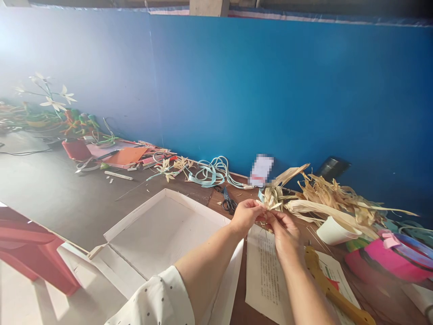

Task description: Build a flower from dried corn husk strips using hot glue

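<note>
My left hand point(248, 214) and my right hand point(283, 229) meet over the table, fingertips pinched together. Between them is a small corn husk flower point(276, 206) with pale petals; a thin stem seems to hang below, partly hidden by the fingers. Just behind lies a bunch of dried corn husks point(324, 198). Black-handled scissors point(228, 204) rest a little to the left of my left hand. Under my right forearm is a printed sheet point(265, 275), and a yellow glue gun point(323, 277) lies to its right.
A white cardboard box lid point(162, 225) spreads across the front left. To the right are a tilted white cup point(334, 231) and a pink basket point(389, 259). Blue cord point(213, 171), finished husk flowers point(165, 168) and orange paper point(126, 156) line the blue wall. A red stool point(40, 253) stands at left.
</note>
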Demonstrator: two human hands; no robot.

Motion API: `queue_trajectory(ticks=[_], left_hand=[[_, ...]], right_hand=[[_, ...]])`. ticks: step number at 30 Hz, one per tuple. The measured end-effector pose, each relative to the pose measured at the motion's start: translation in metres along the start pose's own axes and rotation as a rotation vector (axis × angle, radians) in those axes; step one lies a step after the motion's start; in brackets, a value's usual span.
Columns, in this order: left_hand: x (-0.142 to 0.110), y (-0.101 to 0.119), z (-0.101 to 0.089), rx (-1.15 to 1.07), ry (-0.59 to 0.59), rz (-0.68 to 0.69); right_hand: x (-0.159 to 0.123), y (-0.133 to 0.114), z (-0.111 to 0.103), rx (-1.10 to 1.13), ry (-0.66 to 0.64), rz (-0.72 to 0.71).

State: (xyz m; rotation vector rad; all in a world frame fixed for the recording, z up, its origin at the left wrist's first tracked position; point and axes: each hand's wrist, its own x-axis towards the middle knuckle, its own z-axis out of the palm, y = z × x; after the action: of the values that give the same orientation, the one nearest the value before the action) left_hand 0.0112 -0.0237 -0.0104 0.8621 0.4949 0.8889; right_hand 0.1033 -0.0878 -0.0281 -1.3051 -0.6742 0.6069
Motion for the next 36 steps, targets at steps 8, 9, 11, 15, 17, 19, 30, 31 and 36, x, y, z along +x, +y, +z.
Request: queue_trajectory(ticks=[8, 9, 11, 15, 17, 19, 30, 31, 36], left_hand=[[-0.003, 0.001, 0.003, -0.035, 0.016, -0.008], [-0.003, 0.001, 0.003, -0.036, 0.015, -0.008], [-0.003, 0.0, 0.003, -0.039, 0.014, -0.004], [-0.003, 0.0, 0.003, -0.041, 0.015, 0.001], [-0.003, 0.0, 0.003, -0.041, 0.014, 0.002], [-0.003, 0.0, 0.003, -0.043, 0.016, 0.003], [0.0, -0.006, 0.002, 0.013, -0.019, 0.085], [0.0, -0.007, 0.002, 0.021, -0.025, 0.093], [0.001, -0.011, 0.002, 0.086, -0.049, 0.143]], right_hand=[[-0.005, -0.006, 0.007, 0.038, 0.036, 0.008], [-0.006, -0.007, 0.008, 0.033, 0.043, 0.009], [-0.007, -0.009, 0.008, 0.016, 0.052, 0.012], [-0.007, -0.009, 0.007, 0.0, 0.06, 0.008], [-0.006, -0.007, 0.006, 0.002, 0.068, 0.004], [-0.005, -0.006, 0.006, 0.001, 0.076, 0.004], [-0.006, -0.007, 0.007, 0.015, 0.078, -0.002], [-0.006, -0.008, 0.006, -0.008, 0.077, -0.011], [-0.008, -0.012, 0.001, -0.134, 0.104, -0.098]])
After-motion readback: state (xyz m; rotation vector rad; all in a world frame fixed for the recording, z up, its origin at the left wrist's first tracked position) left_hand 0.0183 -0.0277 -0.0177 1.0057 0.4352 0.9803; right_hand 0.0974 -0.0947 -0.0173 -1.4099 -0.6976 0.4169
